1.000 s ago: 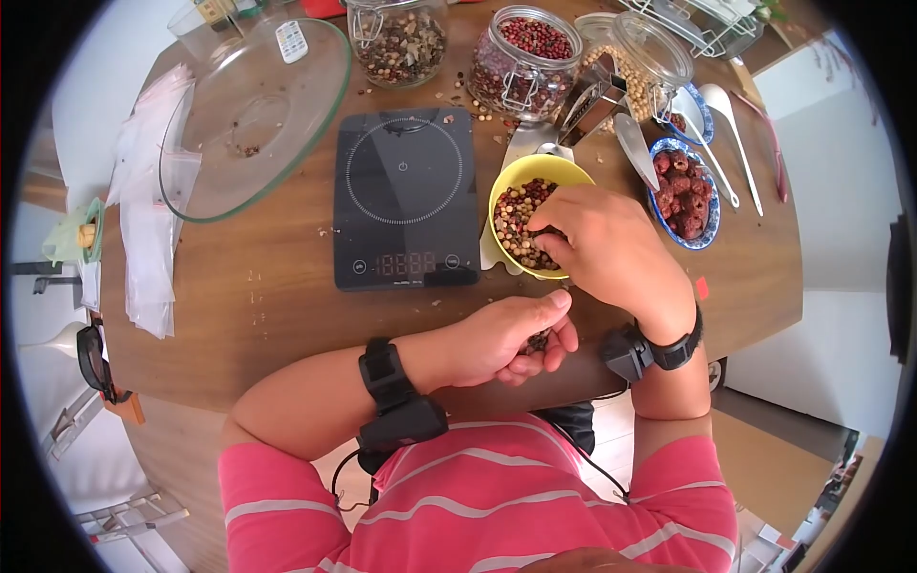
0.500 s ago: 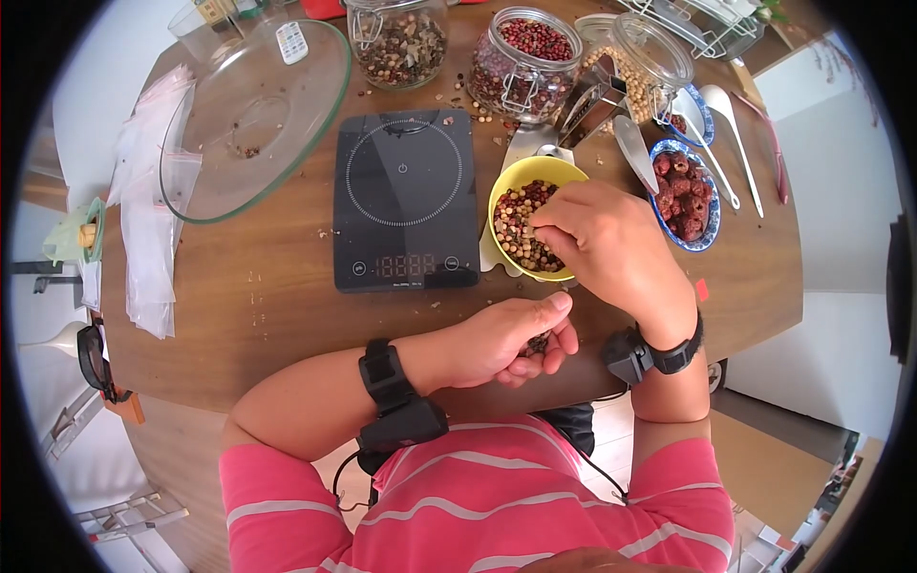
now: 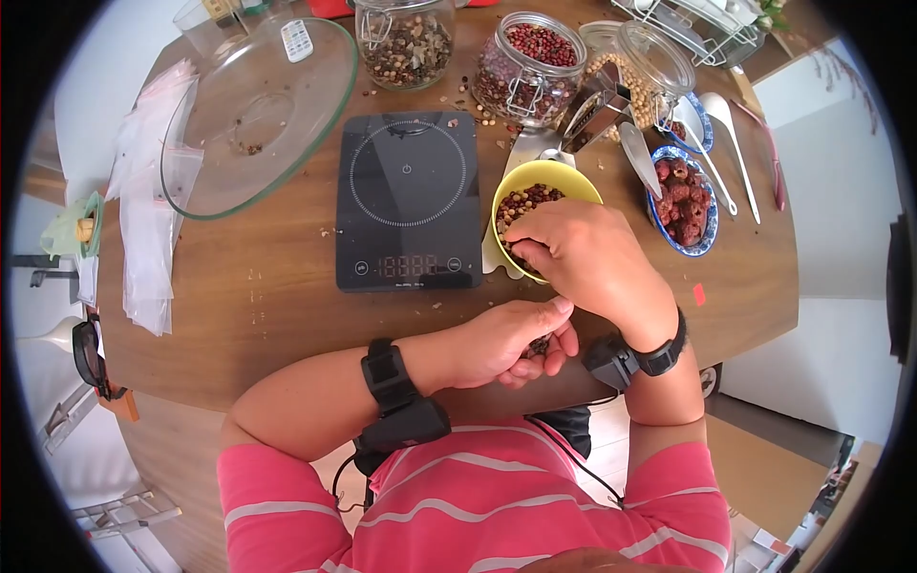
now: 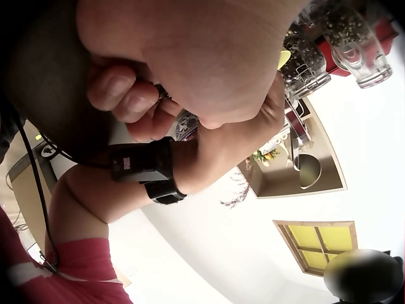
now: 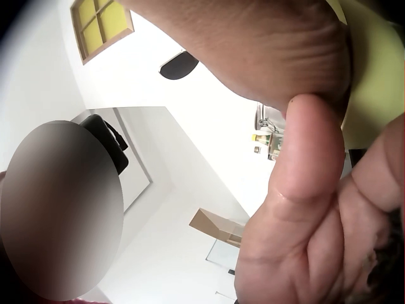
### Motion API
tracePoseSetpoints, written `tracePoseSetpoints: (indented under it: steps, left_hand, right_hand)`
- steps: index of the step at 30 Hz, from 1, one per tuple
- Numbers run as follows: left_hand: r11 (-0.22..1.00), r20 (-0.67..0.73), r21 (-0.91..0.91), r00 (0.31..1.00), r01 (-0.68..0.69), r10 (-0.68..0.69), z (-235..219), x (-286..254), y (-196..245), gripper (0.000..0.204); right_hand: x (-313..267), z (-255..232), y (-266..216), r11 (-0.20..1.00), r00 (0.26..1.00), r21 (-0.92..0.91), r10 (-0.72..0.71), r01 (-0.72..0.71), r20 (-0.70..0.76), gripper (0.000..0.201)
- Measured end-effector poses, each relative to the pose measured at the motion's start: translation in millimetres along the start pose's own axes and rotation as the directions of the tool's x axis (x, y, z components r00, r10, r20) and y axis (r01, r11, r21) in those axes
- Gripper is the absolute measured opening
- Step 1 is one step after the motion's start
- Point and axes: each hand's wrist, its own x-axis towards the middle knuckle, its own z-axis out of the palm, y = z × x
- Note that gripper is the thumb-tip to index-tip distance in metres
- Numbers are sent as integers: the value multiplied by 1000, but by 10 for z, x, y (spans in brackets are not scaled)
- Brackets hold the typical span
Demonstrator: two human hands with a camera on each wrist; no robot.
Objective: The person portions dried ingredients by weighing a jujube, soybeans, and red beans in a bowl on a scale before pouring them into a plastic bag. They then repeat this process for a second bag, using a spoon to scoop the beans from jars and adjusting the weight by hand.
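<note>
In the head view, a yellow bowl [image 3: 571, 178] of mixed red, brown and pale peppercorns [image 3: 527, 199] stands right of a black kitchen scale [image 3: 409, 201]. My right hand [image 3: 592, 250] reaches over the bowl's near right side, thumb and fingers bent down into it. The bowl's edge and the hand itself hide those fingertips. Just in front of the bowl, my left hand [image 3: 516, 340] is turned palm up with curled fingers, cupping small dark dried bits [image 3: 539, 347]. The left wrist view shows these curled fingers [image 4: 136, 104] from close by.
Behind the bowl stand a metal grater [image 3: 594, 113], a jar of red peppercorns [image 3: 535, 81] and a jar of pale ones [image 3: 634, 78]. A blue-and-white dish [image 3: 713, 222] holds wrinkled red fruit. A glass lid [image 3: 196, 186] and zip bags [image 3: 151, 250] lie left.
My right hand has shifted left and dipped farther into the bowl, covering more of the peppercorns. The left hand stays in place with its dark bits.
</note>
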Motion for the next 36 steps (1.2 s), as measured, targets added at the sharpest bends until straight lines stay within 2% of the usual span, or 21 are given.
tracePoseSetpoints:
  steps: [7, 10, 13, 14, 16, 17, 20, 22, 24, 25, 26, 28, 32, 36]
  left_hand:
    - [1000, -21, -7, 1000, 0, 0, -25, -2, -22, 69]
    - [998, -9, -63, 1000, -8, 8, -33, -15, -4, 77]
    - [987, -17, -160, 1000, -10, 8, -55, -5, -11, 82]
    - [987, -17, -161, 1000, -9, 7, -60, -2, -18, 82]
    - [971, -20, -227, 997, -74, 72, -62, 7, -35, 83]
    - [972, -19, -226, 997, -71, 68, -38, 1, -12, 83]
    - [967, -58, -248, 997, -61, 49, 10, -23, 44, 82]
    - [978, -47, -205, 998, -39, 30, -34, -6, 12, 77]
    - [980, -41, -197, 999, -10, 2, -32, 1, 3, 76]
    - [982, -39, -186, 999, 19, -27, -31, 3, 1, 74]
    - [982, -40, -186, 999, 16, -24, -34, 4, 2, 74]
    - [984, -32, -177, 999, 20, -26, -37, 10, 1, 72]
    - [989, -35, -147, 999, 19, -24, -23, 4, 1, 71]
    - [993, -15, -115, 1000, 9, -11, -25, 0, -6, 69]
  right_hand:
    - [4, -80, 92, 999, 999, 3, -33, 33, -9, 13]
    - [-44, -240, 123, 998, 995, 49, -21, 26, -96, 10]
    - [-158, -489, 97, 902, 997, 425, 82, -80, 12, 17]
    - [-188, -555, 74, 901, 996, 426, 83, -81, 13, 17]
    - [-247, -631, 44, 772, 979, 636, -145, 23, 141, 17]
    - [-275, -590, 43, 803, 963, 584, -239, 122, 128, 19]
    - [-250, -523, -61, 864, 954, 479, -257, 154, 157, 18]
    - [-223, -477, -10, 848, 969, 512, -222, 137, 108, 18]
    - [-168, -430, 64, 922, 994, 372, -102, 107, -33, 13]
    - [-148, -407, 65, 974, 998, 226, -6, 19, -58, 14]
    - [-113, -346, 75, 974, 998, 225, -8, 21, -58, 14]
    - [-32, -171, 115, 998, 985, -39, -62, 56, -162, 18]
    - [72, -34, 77, 991, 992, -104, -96, 88, -76, 25]
    - [121, -4, 51, 994, 997, -74, -75, 75, -8, 24]
